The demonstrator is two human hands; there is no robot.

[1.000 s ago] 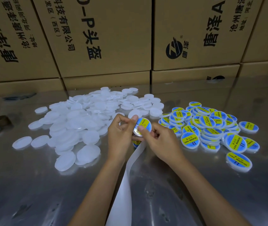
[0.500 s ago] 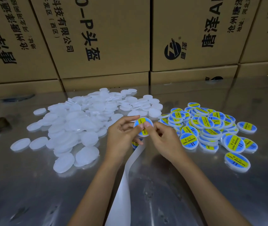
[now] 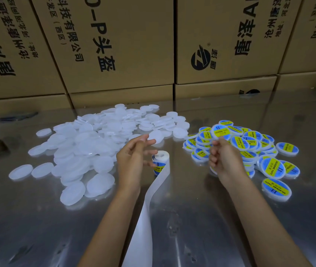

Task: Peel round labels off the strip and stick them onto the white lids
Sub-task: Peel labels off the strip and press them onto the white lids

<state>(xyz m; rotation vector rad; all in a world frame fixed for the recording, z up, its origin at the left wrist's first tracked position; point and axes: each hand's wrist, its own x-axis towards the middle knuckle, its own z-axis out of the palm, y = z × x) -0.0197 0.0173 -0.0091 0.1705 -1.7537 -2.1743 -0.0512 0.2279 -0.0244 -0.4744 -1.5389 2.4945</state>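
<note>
Cardboard cartons stood stacked in a wall along the back of the shiny metal table, all shut, so their contents could not be told; at least four columns of them showed. No open container lay on the table. Plain white lids were heaped loose on the left, far too many and too overlapped to count, with three or four strays lying apart at the near-left edge. Labelled lids, blue and yellow on top, made a second pile on the right, several dozen at a guess, with four lying singly at its right fringe.

Between the piles sat one roll of labels, standing on edge, its empty white backing strip trailing toward the viewer and off the bottom of the view. The left hand hovered just beside the roll, fingers loosely spread and holding nothing, fingertips toward the plain heap. The right hand was over the near edge of the labelled pile, fingers curled; a freshly labelled lid sat just above its fingertips, blurred, and whether the fingers pinched it or were apart from it could not be told.
</note>
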